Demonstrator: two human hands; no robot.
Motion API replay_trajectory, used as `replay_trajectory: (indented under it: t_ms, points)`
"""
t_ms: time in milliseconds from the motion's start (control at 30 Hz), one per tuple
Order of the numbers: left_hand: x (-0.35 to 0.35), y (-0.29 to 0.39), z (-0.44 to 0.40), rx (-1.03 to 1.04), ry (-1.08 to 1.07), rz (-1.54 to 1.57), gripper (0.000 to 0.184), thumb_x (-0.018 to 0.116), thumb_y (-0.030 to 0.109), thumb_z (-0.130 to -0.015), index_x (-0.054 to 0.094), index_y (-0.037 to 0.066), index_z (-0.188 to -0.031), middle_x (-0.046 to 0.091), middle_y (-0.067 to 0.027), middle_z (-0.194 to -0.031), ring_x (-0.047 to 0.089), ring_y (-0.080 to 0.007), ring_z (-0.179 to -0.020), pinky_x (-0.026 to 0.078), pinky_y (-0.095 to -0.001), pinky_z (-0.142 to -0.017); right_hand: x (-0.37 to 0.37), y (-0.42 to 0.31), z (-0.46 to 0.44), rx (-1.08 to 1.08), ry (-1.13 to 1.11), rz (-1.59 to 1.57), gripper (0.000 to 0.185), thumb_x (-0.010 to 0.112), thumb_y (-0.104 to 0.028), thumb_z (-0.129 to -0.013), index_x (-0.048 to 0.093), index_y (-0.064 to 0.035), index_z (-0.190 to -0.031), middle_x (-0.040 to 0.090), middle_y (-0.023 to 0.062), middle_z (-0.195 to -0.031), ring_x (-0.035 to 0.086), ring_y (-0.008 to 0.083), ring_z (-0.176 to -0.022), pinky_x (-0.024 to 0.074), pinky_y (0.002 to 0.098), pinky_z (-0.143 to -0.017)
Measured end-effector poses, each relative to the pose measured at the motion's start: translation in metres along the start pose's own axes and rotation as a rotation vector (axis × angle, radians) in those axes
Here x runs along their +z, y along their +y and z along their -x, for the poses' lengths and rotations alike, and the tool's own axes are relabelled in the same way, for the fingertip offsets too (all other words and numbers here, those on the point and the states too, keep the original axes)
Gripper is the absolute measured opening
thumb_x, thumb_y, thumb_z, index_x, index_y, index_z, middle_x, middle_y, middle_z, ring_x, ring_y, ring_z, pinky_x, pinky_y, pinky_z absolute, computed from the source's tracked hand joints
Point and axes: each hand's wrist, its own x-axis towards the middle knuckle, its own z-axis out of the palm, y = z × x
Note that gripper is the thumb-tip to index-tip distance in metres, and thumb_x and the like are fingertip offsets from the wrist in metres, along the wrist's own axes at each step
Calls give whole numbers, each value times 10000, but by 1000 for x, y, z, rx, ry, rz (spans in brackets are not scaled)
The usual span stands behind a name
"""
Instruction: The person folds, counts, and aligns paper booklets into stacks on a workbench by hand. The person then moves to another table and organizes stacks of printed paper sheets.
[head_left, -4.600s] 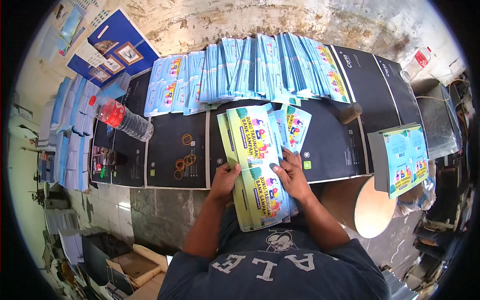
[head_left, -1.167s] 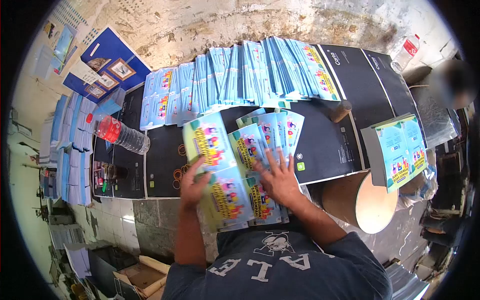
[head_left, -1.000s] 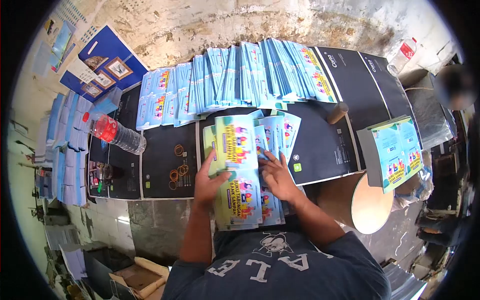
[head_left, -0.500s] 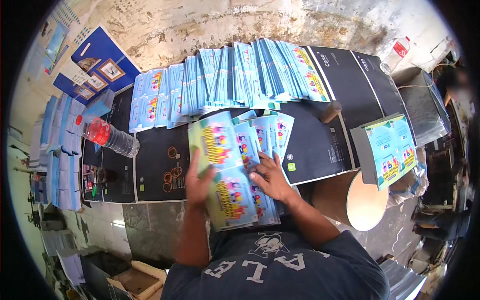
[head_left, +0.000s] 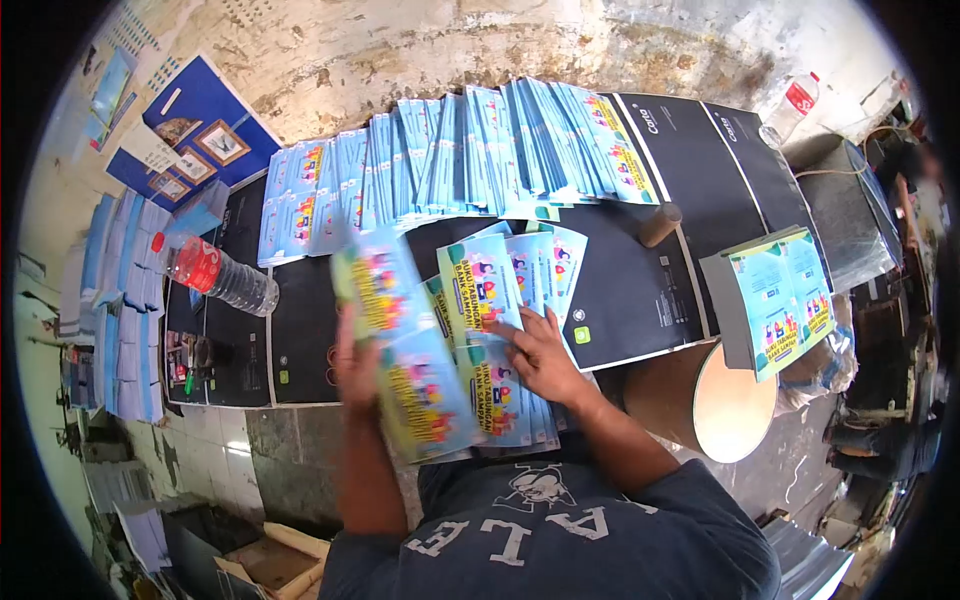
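Observation:
My left hand (head_left: 358, 375), blurred by motion, grips the left edge of a printed booklet (head_left: 400, 350) with a blue and green cover. That booklet is tilted and partly covers other booklets. Fingers apart, my right hand (head_left: 540, 358) lies on the fanned booklets (head_left: 490, 390) at the front edge of the table. Their covers show yellow and black lettering and colourful figures. Farther back, a long overlapping row of matching booklets (head_left: 430, 165) spreads across the black tabletop.
A plastic bottle (head_left: 220, 272) with a red label stands left. Right of the fan are a brown cylinder (head_left: 660, 224) and a thick booklet stack (head_left: 780, 300). A round drum (head_left: 735, 402) is below the table edge. Paper stacks (head_left: 128, 290) line the left side.
My left hand has moved left with the booklet, uncovering more of the fanned booklets. My right hand stays nearly in place, its fingers slightly shifted.

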Motion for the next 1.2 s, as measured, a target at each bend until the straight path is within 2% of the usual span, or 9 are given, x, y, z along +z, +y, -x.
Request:
replay_trajectory:
  t_ms: [100,167,267,400,500,667,867,1100,1200]
  points:
    - [30,-39,8,-105,-9,-432,629,625,2,-960,384,28,-1539,534,-141,-1436,559,-194,-1234,492,-347,-1012,-2,0,-2,15,44,-119,366,598,-360,-991,684,-122,-1256,536,207,-1390,365,392,-1432,113,616,-1198]
    - [38,-40,7,-133,6,-305,621,633,10,-964,390,25,-1535,542,-137,-1427,566,-186,-1218,494,-338,-1001,1,5,-1,65,74,-231,397,602,-429,-985,759,-77,-1081,572,218,-1335,365,398,-1431,116,614,-1194]
    - [33,-45,7,-209,-20,-152,593,641,41,-978,406,13,-1521,562,-135,-1404,585,-167,-1176,501,-318,-971,0,0,-3,68,92,-220,406,611,-431,-981,756,-58,-1047,579,225,-1308,372,408,-1424,123,617,-1191]
    - [38,-54,10,-86,-115,-352,498,546,90,-1042,415,7,-1516,569,-139,-1400,575,-171,-1205,482,-318,-1001,1,2,-4,79,41,-115,416,629,-443,-969,758,-62,-1075,580,236,-1273,385,413,-1410,136,615,-1188]
    - [37,-50,12,-135,13,-151,455,465,251,-1094,465,6,-1477,607,-114,-1346,599,-147,-1152,499,-312,-968,4,5,-1,53,126,-250,395,621,-435,-976,765,-74,-1046,600,218,-1223,401,414,-1394,137,603,-1189]
    - [28,-41,17,-309,-11,-16,341,514,228,-1075,579,-9,-1311,691,-72,-1148,659,-137,-978,542,-317,-867,2,4,0,65,156,-315,368,623,-414,-981,768,-82,-1047,614,224,-1252,423,412,-1382,129,595,-1191]
    - [55,-19,26,-498,-125,-229,260,637,178,-1005,685,-30,-1154,726,-62,-1011,675,-116,-879,545,-278,-766,1,3,0,45,133,-256,412,645,-435,-963,748,-57,-1091,604,232,-1294,417,408,-1397,130,613,-1189]
    - [23,-12,29,-414,55,-150,224,629,171,-1009,695,-19,-1107,700,-38,-945,640,-110,-809,530,-273,-740,-4,-1,-2,70,157,-383,427,660,-420,-954,716,-31,-1123,583,247,-1329,402,419,-1408,104,617,-1198]
    - [-25,2,19,-253,41,16,285,512,171,-1042,645,-36,-1188,706,-116,-997,704,-209,-803,596,-370,-731,-1,6,1,79,149,-318,386,685,-337,-943,680,-12,-1149,586,258,-1310,425,447,-1375,179,598,-1193]
